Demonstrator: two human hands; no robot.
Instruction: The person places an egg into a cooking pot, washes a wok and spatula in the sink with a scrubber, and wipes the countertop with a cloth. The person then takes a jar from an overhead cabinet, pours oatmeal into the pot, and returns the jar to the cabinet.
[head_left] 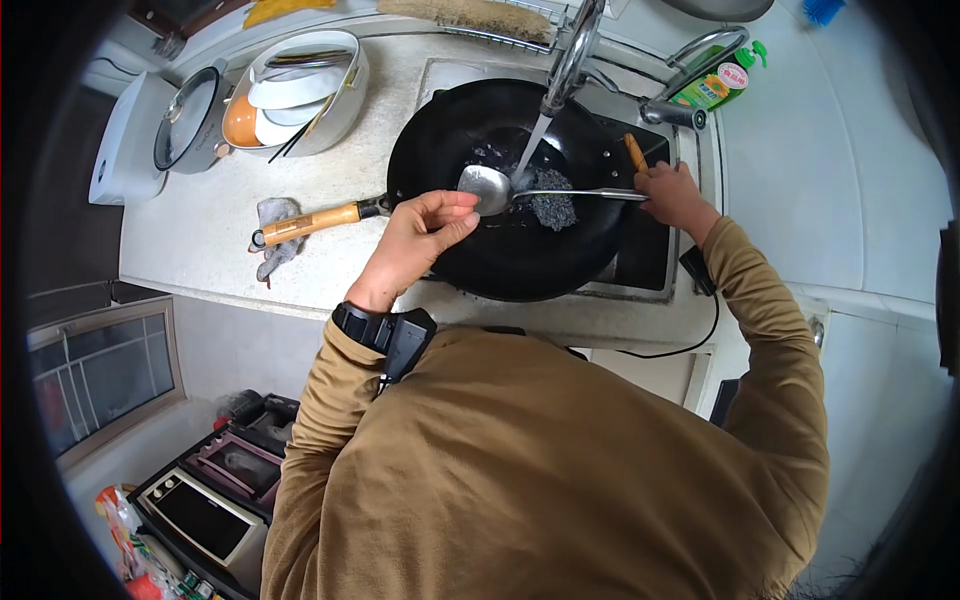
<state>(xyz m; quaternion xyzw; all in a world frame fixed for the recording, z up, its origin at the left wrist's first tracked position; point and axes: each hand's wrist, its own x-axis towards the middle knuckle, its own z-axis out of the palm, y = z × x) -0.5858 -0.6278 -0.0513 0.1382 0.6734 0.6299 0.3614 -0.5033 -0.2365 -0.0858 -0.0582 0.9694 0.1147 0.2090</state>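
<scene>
A large black wok (440, 130) sits over the sink, its wooden handle (310, 224) pointing left across the counter. My right hand (678, 197) grips a metal spatula (485, 186) at the handle end, holding it level above the wok. At the other end, my left hand (425, 235) is closed in a pinch at the edge of the spatula's blade. Water (533, 150) runs from the faucet (575, 60) into the wok near the blade. A grey steel wool scrubber (553, 205) lies in the wok, below the spatula's shaft.
A grey rag (280, 238) lies beneath the wok's handle. Further left stand a white basin (345, 105) of dishes and a pot with a glass lid (188, 120). A green soap bottle (715, 85) stands behind the sink, near a second faucet (700, 50).
</scene>
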